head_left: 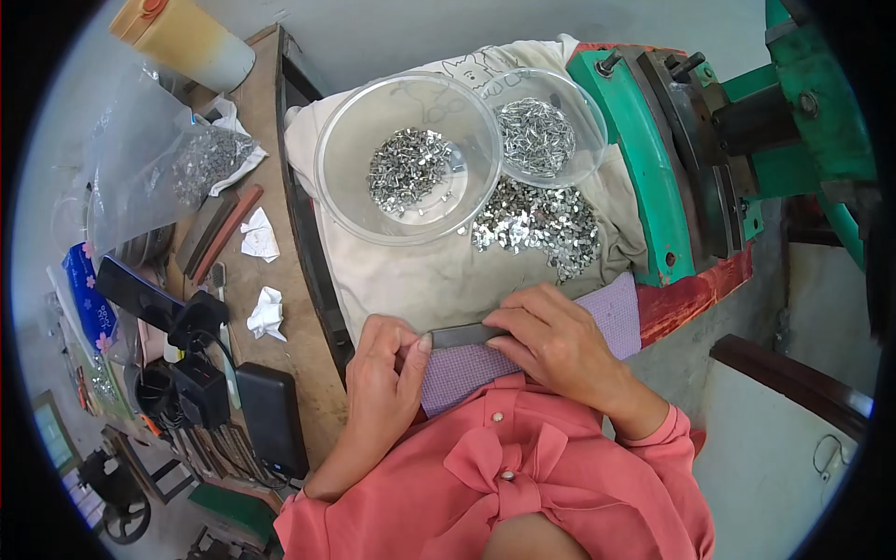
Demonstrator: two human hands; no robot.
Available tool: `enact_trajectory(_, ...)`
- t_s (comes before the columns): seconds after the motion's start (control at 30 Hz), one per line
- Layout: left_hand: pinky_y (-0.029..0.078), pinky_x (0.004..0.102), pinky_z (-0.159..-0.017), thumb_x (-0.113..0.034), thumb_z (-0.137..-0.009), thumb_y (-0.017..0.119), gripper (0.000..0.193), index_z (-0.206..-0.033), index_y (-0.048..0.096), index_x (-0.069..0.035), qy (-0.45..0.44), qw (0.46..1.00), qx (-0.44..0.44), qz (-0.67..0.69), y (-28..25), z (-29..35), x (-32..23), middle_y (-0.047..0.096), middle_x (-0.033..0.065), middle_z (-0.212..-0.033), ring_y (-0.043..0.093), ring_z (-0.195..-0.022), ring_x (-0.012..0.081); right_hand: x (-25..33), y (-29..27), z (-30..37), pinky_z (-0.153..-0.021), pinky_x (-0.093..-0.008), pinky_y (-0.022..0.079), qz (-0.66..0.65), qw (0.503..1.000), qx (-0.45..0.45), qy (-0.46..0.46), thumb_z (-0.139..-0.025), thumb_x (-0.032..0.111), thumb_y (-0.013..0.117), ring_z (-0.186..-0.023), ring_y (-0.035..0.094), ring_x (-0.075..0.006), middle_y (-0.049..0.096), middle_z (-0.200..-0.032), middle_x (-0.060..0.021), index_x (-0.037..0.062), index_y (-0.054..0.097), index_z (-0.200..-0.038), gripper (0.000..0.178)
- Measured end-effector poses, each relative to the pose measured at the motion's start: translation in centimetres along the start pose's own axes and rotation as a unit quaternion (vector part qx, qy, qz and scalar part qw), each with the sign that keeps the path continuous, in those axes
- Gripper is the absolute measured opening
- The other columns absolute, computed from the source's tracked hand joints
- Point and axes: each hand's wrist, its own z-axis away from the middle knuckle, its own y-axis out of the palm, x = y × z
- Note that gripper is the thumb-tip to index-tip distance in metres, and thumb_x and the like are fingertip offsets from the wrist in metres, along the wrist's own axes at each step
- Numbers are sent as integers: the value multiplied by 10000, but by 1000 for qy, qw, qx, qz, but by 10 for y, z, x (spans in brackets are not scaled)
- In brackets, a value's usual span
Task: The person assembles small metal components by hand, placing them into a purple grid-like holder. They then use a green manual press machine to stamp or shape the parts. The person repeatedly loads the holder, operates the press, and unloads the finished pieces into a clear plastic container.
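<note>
A flat, dark grey bar (459,336) lies crosswise in front of me, over a purple woven mat (457,378). My left hand (385,369) pinches its left end between thumb and fingers. At the other end, the fingers of my right hand (555,343) close on the bar. Beyond my hands a large clear plastic tub (341,201) holds small shiny metal pieces (411,168). A smaller clear tub (590,140) with thin metal pieces (537,138) stands to its right. Flat metal bits (546,224) lie heaped on the beige cloth (373,280) in front of both tubs.
A green metal press (639,177) stands at the right. On the wooden bench (308,373) at left are a black power bank (271,415), a phone (140,291), crumpled tissues (267,314), a reddish-brown bar (227,233), a plastic bag of metal bits (210,163) and a yellow-lidded container (191,47).
</note>
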Motion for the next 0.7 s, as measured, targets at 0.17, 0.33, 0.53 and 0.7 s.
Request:
enact_trajectory(0.17, 476, 376, -596, -122, -923, 697, 163, -874, 578, -20, -8, 999, 15, -32, 1, -3, -7, 569, 109, -906, 612, -685, 264, 1, -1, -2, -788, -383, 538, -1, 1000, 4, -1, -769, 67, 786, -935, 615, -292, 606, -996, -103, 19, 674, -1009, 269)
enact_trajectory(0.33, 467, 387, -600, -117, -883, 732, 176, -828, 584, -39, -7, 999, 21, -35, 5, -2, -7, 567, 87, -894, 609, -685, 266, 2, -5, 2, -782, -384, 535, 10, 1000, 12, 14, -762, 76, 793, -930, 613, -291, 609, -999, -96, 29, 678, -1012, 279)
enact_trajectory(0.53, 468, 387, -611, -115, -866, 746, 188, -817, 580, -41, -3, 999, 25, -40, 7, -2, -6, 573, 87, -906, 603, -687, 263, -2, -12, 14, -745, -380, 519, 12, 997, -43, 60, -763, 125, 819, -886, 609, -286, 614, -963, -88, 38, 705, -1046, 317)
enact_trajectory(0.7, 437, 297, -601, -20, -833, 752, 137, -910, 638, -14, -6, 1000, -1, -12, 10, -3, -9, 581, 85, -922, 532, -665, 171, -10, -4, 29, -720, -371, 509, 49, 989, -92, 106, -748, 148, 839, -844, 607, -267, 625, -920, -76, 39, 748, -1034, 319)
